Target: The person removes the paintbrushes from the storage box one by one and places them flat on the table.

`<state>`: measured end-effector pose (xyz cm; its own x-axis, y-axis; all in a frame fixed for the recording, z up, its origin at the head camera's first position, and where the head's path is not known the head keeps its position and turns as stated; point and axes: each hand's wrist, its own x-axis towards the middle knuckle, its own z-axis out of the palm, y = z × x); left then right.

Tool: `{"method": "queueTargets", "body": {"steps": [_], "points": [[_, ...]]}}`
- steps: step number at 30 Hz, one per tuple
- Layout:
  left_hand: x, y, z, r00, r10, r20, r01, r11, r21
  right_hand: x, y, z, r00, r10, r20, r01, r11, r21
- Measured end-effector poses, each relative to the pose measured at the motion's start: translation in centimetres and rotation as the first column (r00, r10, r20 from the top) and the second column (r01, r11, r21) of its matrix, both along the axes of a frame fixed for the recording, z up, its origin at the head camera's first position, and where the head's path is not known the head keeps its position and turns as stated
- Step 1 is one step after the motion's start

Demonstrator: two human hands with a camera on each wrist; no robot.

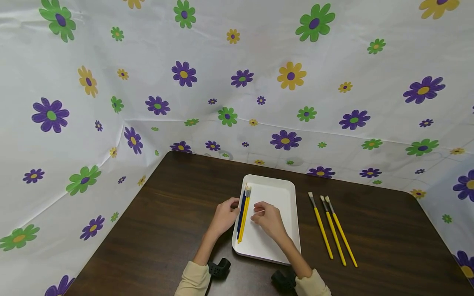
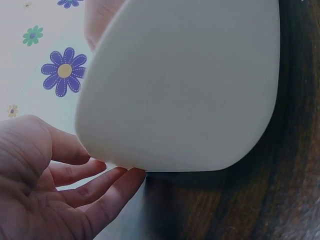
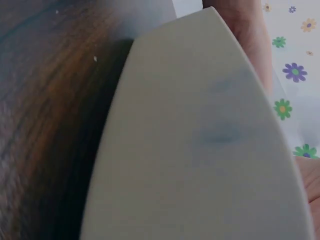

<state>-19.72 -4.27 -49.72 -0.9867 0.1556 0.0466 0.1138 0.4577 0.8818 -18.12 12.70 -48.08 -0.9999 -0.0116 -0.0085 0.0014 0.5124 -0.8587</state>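
Observation:
A white tray (image 1: 272,242) lies on the dark table. Along its left side inside sit several paintbrushes: dark blue handles at the outer edge and yellow-handled paintbrushes (image 1: 244,220) beside them. My left hand (image 1: 224,217) is at the tray's left rim, next to the brushes. In the left wrist view its fairly straight fingers (image 2: 112,197) reach the tray's rim. Over the tray, right of the brushes, is my right hand (image 1: 269,220), fingers loosely bent, nothing visible in it. The tray's outer wall (image 3: 185,150) hides most of that hand in the right wrist view.
Three yellow-handled paintbrushes (image 1: 335,230) lie side by side on the table (image 1: 392,234) to the right of the tray. Black wrist devices (image 1: 219,268) sit on both wrists. A flower-patterned white sheet (image 1: 207,49) stands around the table's back and sides.

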Motion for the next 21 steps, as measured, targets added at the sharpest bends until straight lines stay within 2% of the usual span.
{"method": "queueTargets", "body": {"steps": [13,21], "points": [[-0.1,0.0,-0.1,0.999,-0.015,-0.034,0.015,1.000,-0.002,-0.4,-1.7,-0.7,0.999,0.018,0.026,-0.016,0.994,-0.106],[-0.1,-0.1,-0.1,0.999,-0.018,-0.030,0.018,1.000,-0.004,-0.4,-2.8,-1.2,1.000,0.010,-0.003,-0.011,0.995,-0.101]]}}
